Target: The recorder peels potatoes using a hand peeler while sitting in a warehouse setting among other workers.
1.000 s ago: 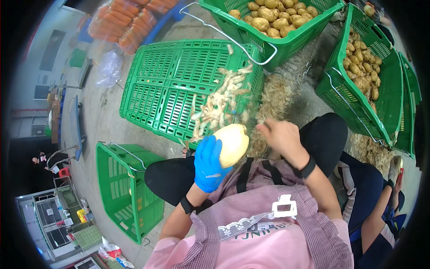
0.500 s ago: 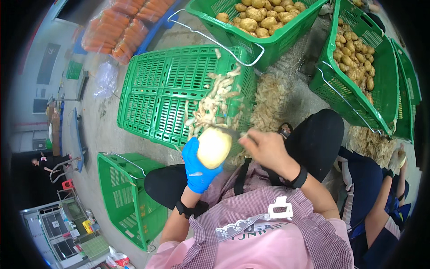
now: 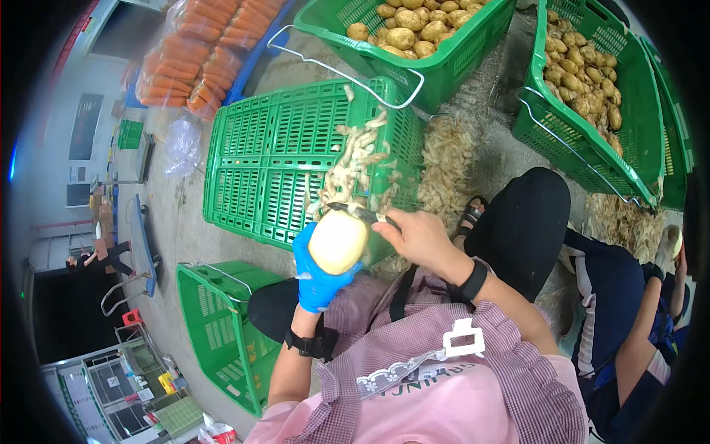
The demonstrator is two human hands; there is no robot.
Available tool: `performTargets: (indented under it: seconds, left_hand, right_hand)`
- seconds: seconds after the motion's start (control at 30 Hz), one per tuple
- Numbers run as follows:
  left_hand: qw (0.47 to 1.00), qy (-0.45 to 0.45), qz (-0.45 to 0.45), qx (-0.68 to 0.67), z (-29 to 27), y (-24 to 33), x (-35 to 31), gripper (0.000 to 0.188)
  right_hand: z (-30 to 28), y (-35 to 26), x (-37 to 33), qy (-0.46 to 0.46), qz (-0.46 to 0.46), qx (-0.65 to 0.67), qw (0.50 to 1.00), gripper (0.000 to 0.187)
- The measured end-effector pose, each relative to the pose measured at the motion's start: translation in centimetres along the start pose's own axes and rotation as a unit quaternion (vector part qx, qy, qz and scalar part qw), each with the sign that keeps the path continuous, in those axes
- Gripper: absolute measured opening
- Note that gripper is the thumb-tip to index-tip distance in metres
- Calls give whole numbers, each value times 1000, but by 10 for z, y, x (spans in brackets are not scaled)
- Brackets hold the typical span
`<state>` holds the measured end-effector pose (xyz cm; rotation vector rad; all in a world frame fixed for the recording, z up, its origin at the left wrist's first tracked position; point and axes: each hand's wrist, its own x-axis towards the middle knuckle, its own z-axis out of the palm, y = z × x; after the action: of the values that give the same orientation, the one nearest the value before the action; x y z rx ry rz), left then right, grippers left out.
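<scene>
My left hand [image 3: 316, 283], in a blue glove, is wrapped round a large, pale peeled potato [image 3: 339, 243]. My bare right hand [image 3: 423, 238] grips a peeler [image 3: 367, 215], its dark head lying against the far end of the potato. Just beyond, an overturned green crate [image 3: 274, 159] carries a pile of peelings [image 3: 349, 174] on its right part. Part of the peeler's handle is hidden by my right fingers.
Unpeeled potatoes [image 3: 403, 37] fill a green crate at the far side; another potato crate [image 3: 629, 111] stands right. Peelings [image 3: 447, 163] litter the floor. An upright green crate [image 3: 222, 325] sits left. Bagged carrots [image 3: 185, 70] lie far left. A co-worker's hand [image 3: 654, 270] is at right.
The peeler has moved left onto the potato's far end, where it was at the right edge before. My left hand and the potato have shifted slightly left.
</scene>
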<state>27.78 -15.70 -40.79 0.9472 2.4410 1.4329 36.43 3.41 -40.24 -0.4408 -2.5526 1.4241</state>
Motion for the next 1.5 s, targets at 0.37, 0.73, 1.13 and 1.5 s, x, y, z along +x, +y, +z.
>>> performTargets:
  seconds: [0.37,0.73,1.13,1.5]
  left_hand:
    - [999,-12,-10,40,-9,-12,2,91]
    - [999,-11,2,40,-8,-16,3,94]
    - [1000,-20,-3,-9,-8,-15,3,93]
    - [995,-8,-36,-90,-7,-14,-8,93]
  right_hand:
    - [13,-6,7,-10,22,43,999,34]
    - [6,-9,12,33,2,-36,999,33]
    - [-12,7,30,5,9,-109,994,36]
    - [-10,-6,12,18,-9,-88,996,33]
